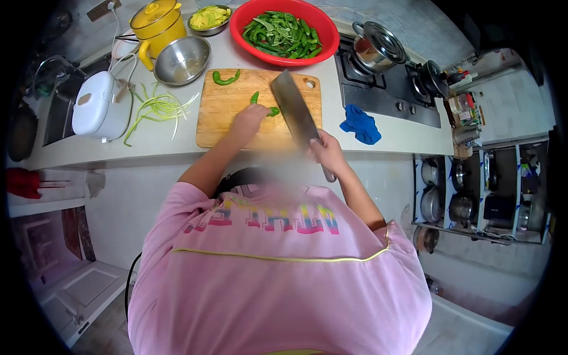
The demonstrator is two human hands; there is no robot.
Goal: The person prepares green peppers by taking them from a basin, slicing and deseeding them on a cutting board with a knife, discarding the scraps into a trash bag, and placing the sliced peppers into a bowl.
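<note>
My left hand (249, 120) is closed on a green pepper (254, 97) over the wooden cutting board (216, 127); the pepper's ends stick out past my fingers. Wrapped round the handle of a wide cleaver (294, 106), my right hand (326, 149) is at the board's right front edge. The blade slants up and to the left over the board, to the right of the pepper and apart from my left hand. A curved green pepper (226, 80) lies at the board's upper left.
Behind the board stands a red basin (235, 36) of green peppers. A steel bowl (182, 61), green strands (158, 108) and a white appliance (97, 106) are on the left. To the right are a blue cloth (361, 124) and the stove (384, 97) with pots.
</note>
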